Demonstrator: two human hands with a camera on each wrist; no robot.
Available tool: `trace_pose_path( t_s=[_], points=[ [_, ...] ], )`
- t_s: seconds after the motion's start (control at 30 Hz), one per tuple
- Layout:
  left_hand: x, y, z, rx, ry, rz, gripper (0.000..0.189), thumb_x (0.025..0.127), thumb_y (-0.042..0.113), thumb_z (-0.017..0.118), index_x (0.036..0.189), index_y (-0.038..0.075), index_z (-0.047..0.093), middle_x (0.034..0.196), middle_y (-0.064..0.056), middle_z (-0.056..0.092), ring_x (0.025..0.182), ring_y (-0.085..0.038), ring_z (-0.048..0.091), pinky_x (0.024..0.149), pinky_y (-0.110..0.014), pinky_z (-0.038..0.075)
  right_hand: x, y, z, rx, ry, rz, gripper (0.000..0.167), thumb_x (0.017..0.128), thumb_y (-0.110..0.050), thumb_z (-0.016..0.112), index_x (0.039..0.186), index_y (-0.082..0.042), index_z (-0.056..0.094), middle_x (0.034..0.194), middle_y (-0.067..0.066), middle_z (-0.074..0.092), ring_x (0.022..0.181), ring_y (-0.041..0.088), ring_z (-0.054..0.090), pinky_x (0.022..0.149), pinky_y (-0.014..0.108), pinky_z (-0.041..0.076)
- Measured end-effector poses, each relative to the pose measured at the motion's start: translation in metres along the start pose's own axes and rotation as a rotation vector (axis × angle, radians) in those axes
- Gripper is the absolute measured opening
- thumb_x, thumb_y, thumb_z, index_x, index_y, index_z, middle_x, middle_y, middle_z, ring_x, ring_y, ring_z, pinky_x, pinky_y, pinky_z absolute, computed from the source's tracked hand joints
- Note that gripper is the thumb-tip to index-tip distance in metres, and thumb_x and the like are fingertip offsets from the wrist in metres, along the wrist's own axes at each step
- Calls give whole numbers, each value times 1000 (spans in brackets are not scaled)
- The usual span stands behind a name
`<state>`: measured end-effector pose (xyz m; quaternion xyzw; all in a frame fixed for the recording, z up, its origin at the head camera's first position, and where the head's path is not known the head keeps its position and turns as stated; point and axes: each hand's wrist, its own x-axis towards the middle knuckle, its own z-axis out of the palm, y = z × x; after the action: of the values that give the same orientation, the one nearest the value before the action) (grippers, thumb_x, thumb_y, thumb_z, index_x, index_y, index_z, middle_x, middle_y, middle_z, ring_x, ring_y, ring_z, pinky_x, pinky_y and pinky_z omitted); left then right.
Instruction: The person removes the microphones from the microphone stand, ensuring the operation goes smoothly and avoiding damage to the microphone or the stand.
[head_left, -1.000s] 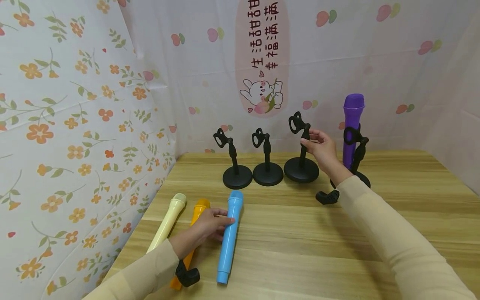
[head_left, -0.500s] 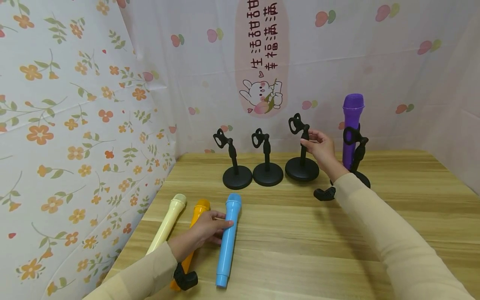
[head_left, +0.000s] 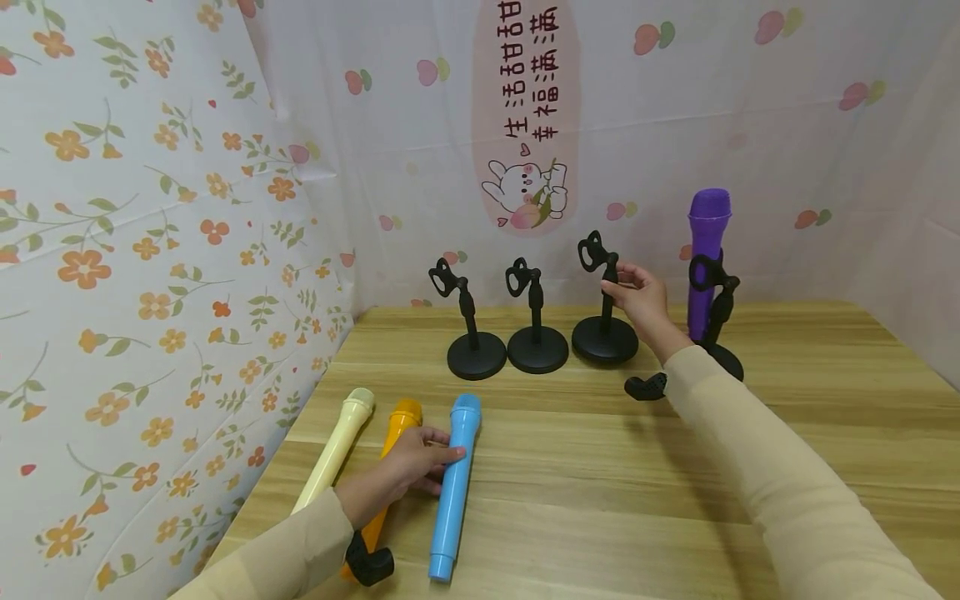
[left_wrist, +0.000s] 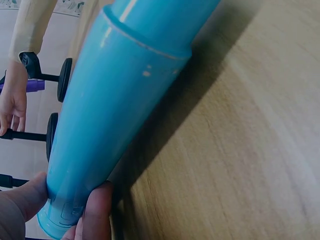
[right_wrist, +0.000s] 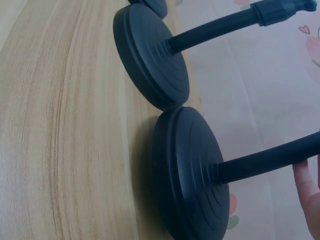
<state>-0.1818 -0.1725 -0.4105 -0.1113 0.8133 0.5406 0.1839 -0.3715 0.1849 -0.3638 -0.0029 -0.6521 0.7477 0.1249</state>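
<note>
In the head view my left hand (head_left: 412, 461) holds a blue microphone (head_left: 453, 492) between thumb and fingers near its head. The left wrist view shows this microphone (left_wrist: 107, 100) close up, with a shadow on the wood beside it; whether it touches the table I cannot tell. My right hand (head_left: 640, 302) grips the pole of a black microphone stand (head_left: 606, 340), whose clip holds no microphone. In the right wrist view its round base (right_wrist: 187, 175) touches the neighbouring base (right_wrist: 150, 57), with a shadow along its lower edge.
Two more black stands (head_left: 476, 357) (head_left: 537, 350) stand to the left. A purple microphone (head_left: 707, 242) stands upright at a stand (head_left: 722, 312) on the right, partly behind it. Orange (head_left: 405, 421) and pale yellow (head_left: 337, 442) microphones lie at the left. Patterned cloth hangs behind the table (head_left: 600, 492).
The blue microphone and my left hand have shifted slightly towards the near edge. The stand in my right hand has come down a little. Both hands keep their hold.
</note>
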Motion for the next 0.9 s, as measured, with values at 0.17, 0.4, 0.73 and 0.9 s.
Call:
trace_pose_path(
  t_s=[0.17,0.4,0.73,0.9],
  points=[
    [-1,-2,0,-1,3,1,44,88,20,75,119,-4,55,91,-13,60,72,-22,58,58,-35,57,3,4,0,-15,-4,6,30,86,-5,73,113,-9,62,102,4,52,84,10,59,84,30,53],
    [-2,-5,1,-6,-4,20,44,88,20,74,119,-5,55,91,-13,60,72,-21,58,58,-35,57,4,8,2,-51,6,19,31,86,-8,74,115,-10,62,102,3,52,84,10,59,92,40,48],
    [-3,-5,1,6,0,30,42,90,19,72,120,-5,56,90,-12,59,71,-21,56,58,-34,57,5,10,3,-79,7,10,36,87,-10,73,121,-8,61,104,3,52,86,10,58,94,42,47],
    [-4,-5,1,8,6,30,42,91,19,71,121,-5,56,90,-12,59,71,-21,56,58,-35,57,7,13,4,-114,11,0,38,88,-11,73,123,-6,60,105,3,53,87,10,58,91,37,50]
  ],
)
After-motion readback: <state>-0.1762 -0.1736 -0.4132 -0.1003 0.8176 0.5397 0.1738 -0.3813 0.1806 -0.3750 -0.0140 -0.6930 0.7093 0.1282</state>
